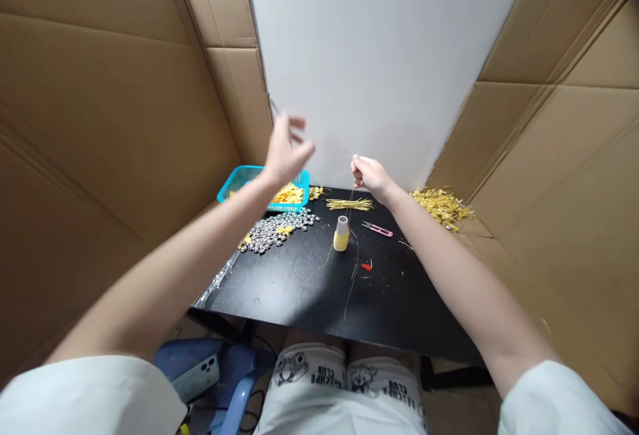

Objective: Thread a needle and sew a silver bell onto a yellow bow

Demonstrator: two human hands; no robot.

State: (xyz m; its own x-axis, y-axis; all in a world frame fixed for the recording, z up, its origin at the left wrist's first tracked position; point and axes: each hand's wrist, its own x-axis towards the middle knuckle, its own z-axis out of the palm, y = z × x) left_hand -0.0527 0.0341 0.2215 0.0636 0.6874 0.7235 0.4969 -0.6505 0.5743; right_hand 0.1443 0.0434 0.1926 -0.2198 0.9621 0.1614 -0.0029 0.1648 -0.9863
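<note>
My left hand [288, 150] is raised above the blue basket, blurred by motion, its bent fingers and thumb apart and nothing visible between them. My right hand [368, 174] is closed in a pinch in front of the wall. A thin thread [351, 197] hangs from its fingertips toward the table. Below stands a thread spool [341, 239], an upright cone with yellow winding and a pale top. Behind it lies a bundle of gold wire-like strips [349, 204]. Pink-handled thread snips [378, 229] rest to the right of the spool.
A blue basket [223, 190] holds yellow-orange pieces at the back left. Before it are spread many silvery beads [272, 232]. Gold strips [442, 207] are heaped at the right. A red scrap [367, 267] lies on the black table [289, 289]. Cardboard panels [100, 102] flank both sides.
</note>
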